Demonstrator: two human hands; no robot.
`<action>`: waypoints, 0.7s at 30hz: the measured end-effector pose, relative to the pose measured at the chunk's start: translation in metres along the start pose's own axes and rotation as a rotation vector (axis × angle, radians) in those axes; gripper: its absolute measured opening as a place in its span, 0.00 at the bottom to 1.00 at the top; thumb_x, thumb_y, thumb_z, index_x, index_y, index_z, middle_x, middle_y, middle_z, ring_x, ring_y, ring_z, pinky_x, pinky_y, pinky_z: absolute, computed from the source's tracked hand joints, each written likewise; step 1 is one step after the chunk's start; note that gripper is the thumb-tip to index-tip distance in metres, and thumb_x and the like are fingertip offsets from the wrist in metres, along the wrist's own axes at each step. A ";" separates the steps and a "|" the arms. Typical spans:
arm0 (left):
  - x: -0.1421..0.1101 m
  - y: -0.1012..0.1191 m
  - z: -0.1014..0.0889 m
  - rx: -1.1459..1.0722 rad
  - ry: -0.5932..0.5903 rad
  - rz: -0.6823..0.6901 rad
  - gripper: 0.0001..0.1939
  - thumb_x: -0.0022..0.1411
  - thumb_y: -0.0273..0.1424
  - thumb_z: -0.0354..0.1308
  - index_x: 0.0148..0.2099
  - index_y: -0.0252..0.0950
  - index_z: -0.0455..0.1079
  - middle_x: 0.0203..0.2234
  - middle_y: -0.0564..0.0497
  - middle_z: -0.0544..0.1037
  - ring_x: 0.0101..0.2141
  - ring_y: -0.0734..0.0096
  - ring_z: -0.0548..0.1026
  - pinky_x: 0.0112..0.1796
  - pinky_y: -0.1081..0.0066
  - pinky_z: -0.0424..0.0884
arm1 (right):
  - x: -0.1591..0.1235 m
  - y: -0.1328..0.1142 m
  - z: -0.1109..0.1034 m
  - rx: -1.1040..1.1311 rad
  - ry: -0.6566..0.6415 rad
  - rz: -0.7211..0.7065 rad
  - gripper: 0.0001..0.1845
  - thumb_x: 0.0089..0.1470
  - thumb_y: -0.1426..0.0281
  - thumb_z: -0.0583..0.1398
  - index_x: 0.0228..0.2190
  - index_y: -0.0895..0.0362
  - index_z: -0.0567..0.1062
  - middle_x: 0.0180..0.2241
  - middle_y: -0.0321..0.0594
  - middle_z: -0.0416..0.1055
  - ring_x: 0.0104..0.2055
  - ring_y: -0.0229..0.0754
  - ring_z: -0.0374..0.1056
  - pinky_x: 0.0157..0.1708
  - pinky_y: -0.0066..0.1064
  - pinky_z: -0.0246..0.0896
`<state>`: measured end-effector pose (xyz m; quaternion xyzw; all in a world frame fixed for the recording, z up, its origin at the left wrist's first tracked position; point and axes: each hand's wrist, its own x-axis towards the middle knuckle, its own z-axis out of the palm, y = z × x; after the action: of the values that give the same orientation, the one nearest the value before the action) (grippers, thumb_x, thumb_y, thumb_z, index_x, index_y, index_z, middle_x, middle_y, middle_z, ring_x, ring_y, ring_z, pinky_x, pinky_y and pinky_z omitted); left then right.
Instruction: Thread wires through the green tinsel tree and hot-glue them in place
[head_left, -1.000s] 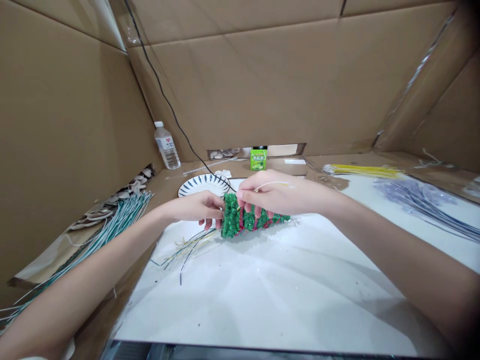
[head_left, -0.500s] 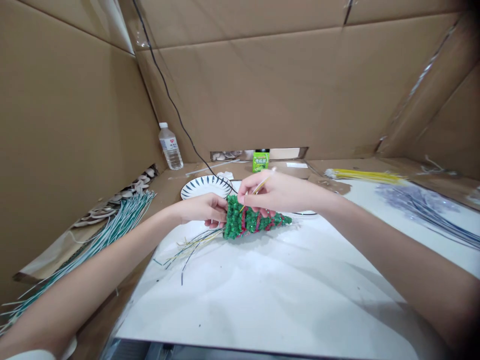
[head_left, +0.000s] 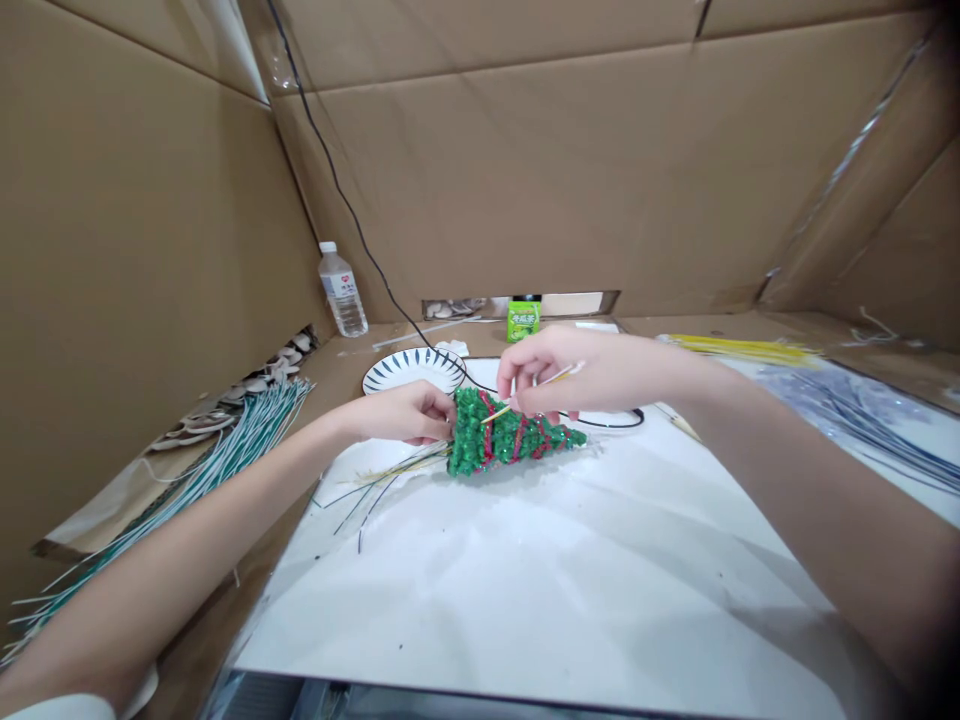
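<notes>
Over the last second the right hand (head_left: 570,370) has lifted off the green tinsel cone (head_left: 506,440). Its fingers were draped over the cone's middle; now they hover just above it and slightly farther toward the tip. The thin yellow stick (head_left: 529,393) pinched in that hand has swung from lying nearly level above the knuckles to slanting down, its lower end now at the cone's red band. More of the cone's tapered end is uncovered, and the black cable (head_left: 611,423) behind it shows on the desk (head_left: 525,590).
</notes>
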<state>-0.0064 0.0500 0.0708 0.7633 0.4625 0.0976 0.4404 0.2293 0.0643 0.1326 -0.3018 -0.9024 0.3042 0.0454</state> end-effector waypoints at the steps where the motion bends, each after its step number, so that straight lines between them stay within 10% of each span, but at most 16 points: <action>1: -0.002 0.001 -0.001 0.030 0.005 0.001 0.08 0.54 0.31 0.52 0.31 0.31 0.69 0.17 0.58 0.58 0.18 0.83 0.54 0.20 0.77 0.50 | -0.001 0.001 -0.003 -0.001 0.010 0.002 0.11 0.48 0.69 0.55 0.35 0.54 0.72 0.29 0.37 0.71 0.26 0.35 0.67 0.21 0.24 0.60; 12: -0.011 0.003 -0.019 0.335 0.046 0.058 0.10 0.54 0.31 0.52 0.30 0.31 0.71 0.23 0.55 0.67 0.27 0.78 0.62 0.30 0.78 0.60 | -0.014 0.006 -0.019 -0.111 0.104 0.054 0.09 0.49 0.63 0.59 0.33 0.53 0.74 0.25 0.35 0.70 0.22 0.32 0.63 0.18 0.25 0.53; 21: -0.007 -0.001 -0.017 0.271 -0.045 0.085 0.12 0.56 0.32 0.52 0.40 0.33 0.73 0.32 0.53 0.75 0.32 0.74 0.68 0.36 0.76 0.62 | -0.010 -0.015 0.009 -0.332 0.302 -0.141 0.08 0.48 0.67 0.56 0.27 0.55 0.75 0.26 0.33 0.70 0.27 0.32 0.65 0.23 0.24 0.53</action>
<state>-0.0205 0.0542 0.0814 0.8366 0.4287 0.0356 0.3392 0.2272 0.0451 0.1350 -0.2835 -0.9419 0.0990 0.1507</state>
